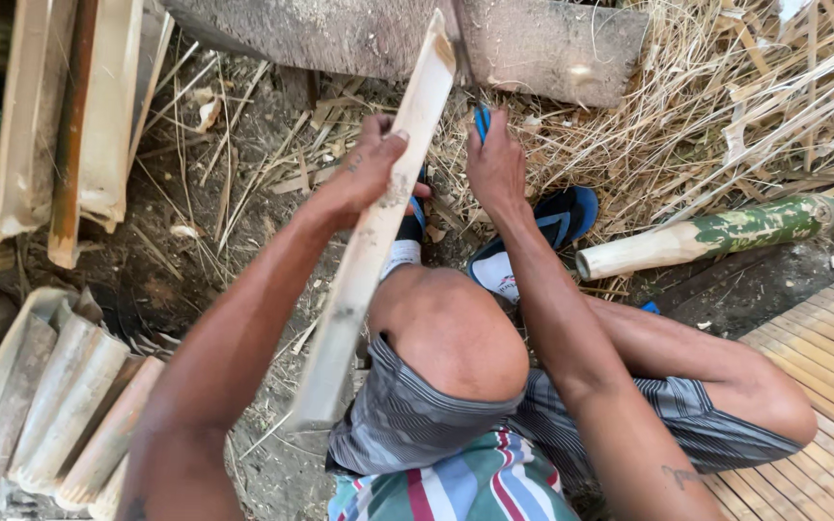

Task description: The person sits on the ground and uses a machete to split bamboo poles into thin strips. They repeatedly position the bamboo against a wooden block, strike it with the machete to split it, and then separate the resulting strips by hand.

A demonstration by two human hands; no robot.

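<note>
Bamboo slat (378, 227), pale and long, runs from the person's lap up toward twelve o'clock, its top end leaning against a grey wooden plank (552, 43). Nearest, at six o'clock, are striped shorts and a bent knee (451, 333). The left hand (364, 174) is wrapped around the slat at mid-length, thumb across its face. The right hand (494, 164), just at three o'clock of it, is closed on a blue handle (482, 121); the tool's working end is hidden behind the slat. Below the hands, blue sandals (557, 222) rest on bare earth. At eight o'clock lies a row of split bamboo halves (60, 396); at three o'clock a green bamboo log (716, 234) with a whittled end; at four o'clock a slatted bamboo mat (822, 357). Farther out, more split pieces (79, 116) stand at ten o'clock, and dry straw (726, 96) is heaped at two o'clock.
</note>
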